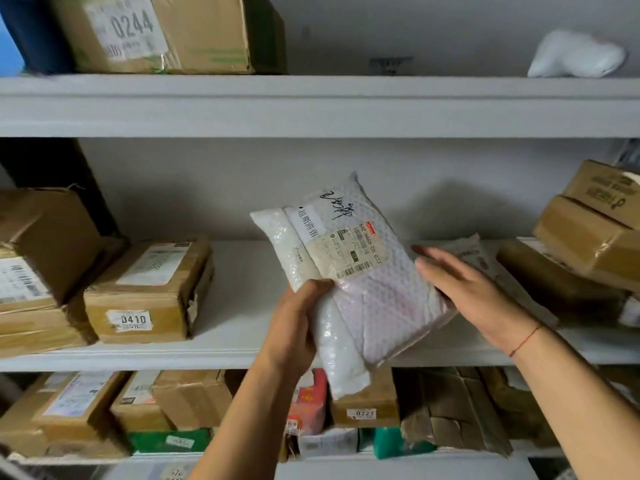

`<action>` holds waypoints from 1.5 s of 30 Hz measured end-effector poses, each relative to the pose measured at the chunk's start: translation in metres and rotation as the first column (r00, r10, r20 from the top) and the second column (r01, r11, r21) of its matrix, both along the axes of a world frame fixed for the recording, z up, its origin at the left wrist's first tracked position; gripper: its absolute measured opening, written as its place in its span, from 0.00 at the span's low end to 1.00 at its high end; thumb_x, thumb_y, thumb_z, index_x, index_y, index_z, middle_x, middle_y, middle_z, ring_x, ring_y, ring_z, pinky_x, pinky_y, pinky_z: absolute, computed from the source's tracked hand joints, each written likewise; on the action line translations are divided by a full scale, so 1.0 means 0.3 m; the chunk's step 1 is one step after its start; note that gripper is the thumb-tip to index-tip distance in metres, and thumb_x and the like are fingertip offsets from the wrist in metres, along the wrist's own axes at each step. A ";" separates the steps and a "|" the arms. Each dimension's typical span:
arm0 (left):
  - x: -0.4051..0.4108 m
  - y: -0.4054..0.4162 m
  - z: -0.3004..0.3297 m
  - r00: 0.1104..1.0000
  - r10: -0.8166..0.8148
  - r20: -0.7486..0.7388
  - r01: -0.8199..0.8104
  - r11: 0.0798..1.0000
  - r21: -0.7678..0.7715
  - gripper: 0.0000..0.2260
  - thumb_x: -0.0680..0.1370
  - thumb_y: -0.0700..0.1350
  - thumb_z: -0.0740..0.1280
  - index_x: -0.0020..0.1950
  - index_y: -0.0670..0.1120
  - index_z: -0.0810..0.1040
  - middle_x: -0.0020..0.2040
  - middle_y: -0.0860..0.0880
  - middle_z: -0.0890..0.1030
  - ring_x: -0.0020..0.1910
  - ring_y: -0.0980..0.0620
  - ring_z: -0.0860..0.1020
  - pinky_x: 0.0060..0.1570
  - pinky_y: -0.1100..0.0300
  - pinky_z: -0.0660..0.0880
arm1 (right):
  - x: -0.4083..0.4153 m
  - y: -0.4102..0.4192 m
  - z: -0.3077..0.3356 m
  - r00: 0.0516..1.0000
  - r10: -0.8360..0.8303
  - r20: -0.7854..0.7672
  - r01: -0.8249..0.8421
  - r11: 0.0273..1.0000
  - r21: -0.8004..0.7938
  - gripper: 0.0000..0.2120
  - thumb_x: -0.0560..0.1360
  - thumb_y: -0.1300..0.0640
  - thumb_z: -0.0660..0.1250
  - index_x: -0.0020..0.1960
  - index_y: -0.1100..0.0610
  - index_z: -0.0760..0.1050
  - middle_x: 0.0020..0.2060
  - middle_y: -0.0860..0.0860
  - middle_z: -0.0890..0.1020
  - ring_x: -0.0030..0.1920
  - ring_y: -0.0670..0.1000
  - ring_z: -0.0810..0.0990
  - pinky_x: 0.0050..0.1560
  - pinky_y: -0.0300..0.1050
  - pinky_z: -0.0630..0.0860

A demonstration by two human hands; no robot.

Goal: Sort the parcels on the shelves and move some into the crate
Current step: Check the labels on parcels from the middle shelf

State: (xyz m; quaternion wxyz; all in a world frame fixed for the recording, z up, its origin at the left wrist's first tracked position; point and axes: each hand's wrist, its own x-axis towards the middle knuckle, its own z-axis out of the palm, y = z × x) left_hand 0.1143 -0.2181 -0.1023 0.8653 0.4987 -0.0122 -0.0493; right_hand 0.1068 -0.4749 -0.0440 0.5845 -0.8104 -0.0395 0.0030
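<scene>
While left hand [298,317] grips bubble-wrap parcels [349,271], right hand [460,282] flat, open against them

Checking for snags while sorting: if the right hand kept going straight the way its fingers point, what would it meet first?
The right hand points up-left with straight fingers, already at the edge of the bubble mailer that the left hand grips. It would likely meet that first, though depth is unclear.

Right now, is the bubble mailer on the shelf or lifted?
Lifted: the left hand grips the bubble mailer above the shelf.
</scene>
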 end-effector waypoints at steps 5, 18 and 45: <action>-0.034 0.096 -0.006 0.983 0.167 0.079 -0.180 0.965 0.193 0.33 0.76 0.46 0.80 0.78 0.47 0.69 0.68 0.42 0.83 0.64 0.40 0.84 0.67 0.38 0.79 | 0.024 0.108 -0.064 0.955 0.266 -0.135 -0.220 0.934 0.282 0.29 0.81 0.66 0.69 0.78 0.49 0.69 0.66 0.59 0.84 0.67 0.63 0.82 0.71 0.65 0.76; -0.368 0.175 -0.025 0.762 0.612 0.210 -0.625 0.612 0.485 0.19 0.86 0.42 0.68 0.73 0.61 0.75 0.60 0.63 0.86 0.61 0.64 0.83 0.67 0.58 0.79 | 0.080 0.401 -0.212 0.847 0.528 0.064 -0.530 0.830 0.173 0.26 0.84 0.64 0.67 0.73 0.37 0.73 0.61 0.48 0.87 0.61 0.52 0.86 0.66 0.57 0.80; -2.086 -0.762 -0.563 -0.622 0.743 -0.249 -0.687 -0.366 0.628 0.30 0.80 0.48 0.75 0.79 0.64 0.70 0.68 0.60 0.83 0.61 0.64 0.82 0.67 0.57 0.79 | -1.388 0.593 -0.644 -0.448 0.845 -0.290 -0.852 -0.502 -0.148 0.31 0.74 0.63 0.80 0.67 0.34 0.77 0.47 0.42 0.89 0.48 0.51 0.89 0.53 0.57 0.86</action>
